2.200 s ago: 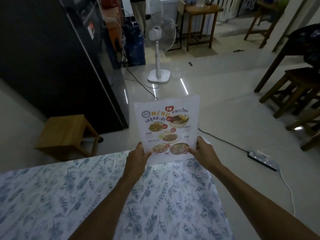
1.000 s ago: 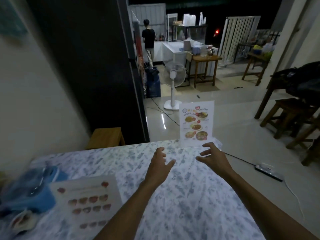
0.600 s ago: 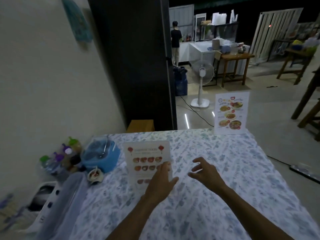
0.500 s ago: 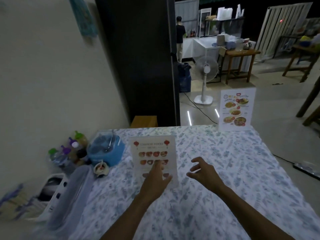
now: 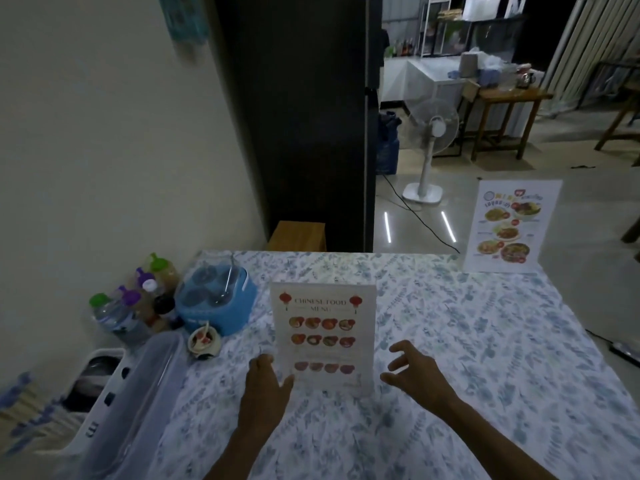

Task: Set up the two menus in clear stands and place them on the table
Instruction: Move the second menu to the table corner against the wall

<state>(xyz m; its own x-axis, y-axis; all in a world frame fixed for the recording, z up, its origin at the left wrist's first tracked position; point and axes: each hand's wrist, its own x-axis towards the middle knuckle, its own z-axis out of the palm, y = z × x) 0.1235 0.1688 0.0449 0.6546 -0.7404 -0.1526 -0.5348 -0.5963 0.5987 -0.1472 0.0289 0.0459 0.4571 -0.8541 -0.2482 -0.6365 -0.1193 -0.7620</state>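
On the floral tablecloth, head view:
Table [image 5: 450, 375]: carrying a leaf-print cloth and filling the lower frame from 7 to 4 o'clock.
Chinese food menu [image 5: 323, 337]: standing upright in its clear stand at the table's centre, print facing the camera.
Left hand [image 5: 265, 388]: lying open at 7 o'clock of that menu, fingertips touching its lower left edge, thumb spreading toward the base; not clasping anything.
Right hand [image 5: 414, 375]: hovering just beside the menu's lower right corner at 4 o'clock, fingers curling loosely and apart, gripping nothing.
Thai menu [image 5: 512, 226]: standing upright at the table's far right corner, at 2 o'clock, well apart from both hands.
Blue container [image 5: 216, 299]: sitting at 10 o'clock of the near menu, a utensil handle rising from it.
Bottles [image 5: 138, 303]: clustering against the wall at 9 o'clock, with green, purple and white caps.
Small cup [image 5: 204, 342]: resting just in front of the blue container.
Clear plastic box [image 5: 138, 403]: lying at 8 o'clock along the table's left edge.
Fan [image 5: 431, 140]: standing on the floor beyond the table at 1 o'clock.
Wooden stool [image 5: 298, 236]: sitting past the far edge at 12 o'clock.
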